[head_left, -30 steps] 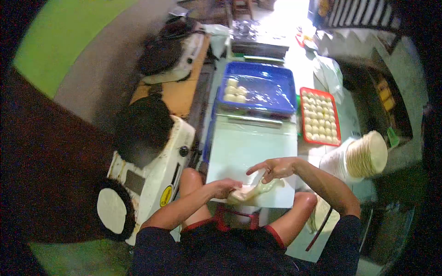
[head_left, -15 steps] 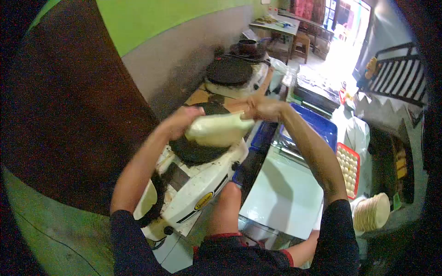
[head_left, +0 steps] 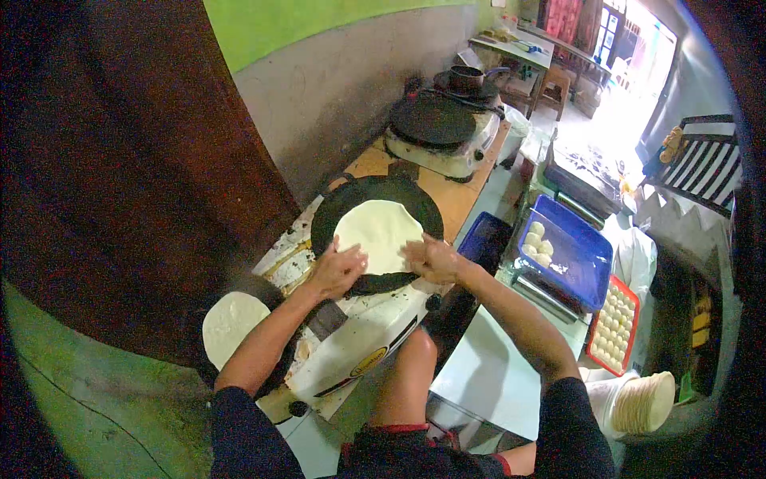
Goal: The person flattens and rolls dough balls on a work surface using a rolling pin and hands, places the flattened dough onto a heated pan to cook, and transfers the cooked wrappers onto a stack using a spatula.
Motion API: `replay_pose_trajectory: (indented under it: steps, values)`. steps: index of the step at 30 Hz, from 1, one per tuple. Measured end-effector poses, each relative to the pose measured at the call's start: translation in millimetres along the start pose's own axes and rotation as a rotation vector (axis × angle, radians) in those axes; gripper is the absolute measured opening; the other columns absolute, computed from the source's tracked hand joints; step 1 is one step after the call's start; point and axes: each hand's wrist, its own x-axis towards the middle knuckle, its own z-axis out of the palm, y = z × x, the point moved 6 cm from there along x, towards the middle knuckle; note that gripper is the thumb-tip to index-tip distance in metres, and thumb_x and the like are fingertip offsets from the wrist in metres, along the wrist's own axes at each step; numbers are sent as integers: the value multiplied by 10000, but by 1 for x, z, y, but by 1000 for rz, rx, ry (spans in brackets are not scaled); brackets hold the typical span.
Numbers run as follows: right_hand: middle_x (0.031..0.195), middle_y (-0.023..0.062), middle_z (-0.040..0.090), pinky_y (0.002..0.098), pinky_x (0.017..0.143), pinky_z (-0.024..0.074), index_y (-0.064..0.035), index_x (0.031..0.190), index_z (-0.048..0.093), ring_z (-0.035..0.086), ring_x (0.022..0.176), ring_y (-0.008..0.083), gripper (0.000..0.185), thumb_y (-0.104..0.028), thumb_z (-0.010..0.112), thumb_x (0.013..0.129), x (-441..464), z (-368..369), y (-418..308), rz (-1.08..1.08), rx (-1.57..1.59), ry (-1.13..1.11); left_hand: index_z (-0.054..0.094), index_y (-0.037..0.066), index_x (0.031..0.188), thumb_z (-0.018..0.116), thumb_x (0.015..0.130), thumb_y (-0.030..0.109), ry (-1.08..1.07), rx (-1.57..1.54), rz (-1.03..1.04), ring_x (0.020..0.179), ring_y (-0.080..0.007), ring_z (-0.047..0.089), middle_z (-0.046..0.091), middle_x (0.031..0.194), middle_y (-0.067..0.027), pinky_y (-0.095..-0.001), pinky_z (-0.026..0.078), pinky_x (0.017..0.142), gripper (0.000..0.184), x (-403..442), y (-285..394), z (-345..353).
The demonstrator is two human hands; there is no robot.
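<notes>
A thin round sheet of pale dough lies on the black round griddle of the white stove. My left hand is at the sheet's lower left edge, fingers closed together on it. At the lower right edge my right hand touches the dough, its fingers bent and slightly blurred. Another flat round of dough rests on a second dark griddle at the left, partly behind my left forearm.
A blue tray holds several dough balls, and a red tray holds many more. Flat rounds stand stacked at the lower right. Further back are another griddle, a small pot and a white work board.
The dough sheet, first bunched over the white board, then stretched between both hands above the griddle, now lies flat on it. The view has turned left toward the stove.
</notes>
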Motion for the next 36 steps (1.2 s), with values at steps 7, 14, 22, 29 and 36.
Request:
replay_pose_trajectory:
  steps: [7,14,22,29,36]
  values:
    - [1621,223,219,510,1207,213,-10,1508,343,243,1495,356,660,-465,410,1034,89,44,48,355,-233,-16,292,1,1526,378,1048,292,-97,256,-369,1466,-488,208,178,1594,-308,-574,208,1191,566,97,-62,58]
    - [1527,160,437,545,1197,203,-44,1441,471,372,1437,308,621,-497,374,1027,66,1,32,91,-519,171,298,-27,1512,400,1042,356,-75,276,-294,1446,-480,265,240,1573,-310,-576,230,1180,616,83,-30,36]
    - [1477,160,495,530,1193,242,-39,1347,566,440,1398,266,659,-554,293,1039,21,8,-64,186,-77,-223,531,18,1336,566,890,167,-189,569,-67,1304,-307,521,548,1374,-179,-648,195,1167,471,46,-11,4]
    - [1141,182,693,507,1111,365,-95,1185,652,593,1190,317,523,-489,337,1046,-70,-37,-80,188,212,3,710,51,1119,572,876,179,-525,634,-276,1104,-316,666,720,1067,-181,-662,195,1156,308,47,54,-45]
    - [1235,226,625,462,1002,462,-15,1397,487,623,1126,343,456,-315,458,1055,-484,-127,112,1239,-26,1140,317,-39,1471,608,920,309,-5,-493,-97,1312,-410,491,495,1397,-306,-487,293,1165,713,131,193,110]
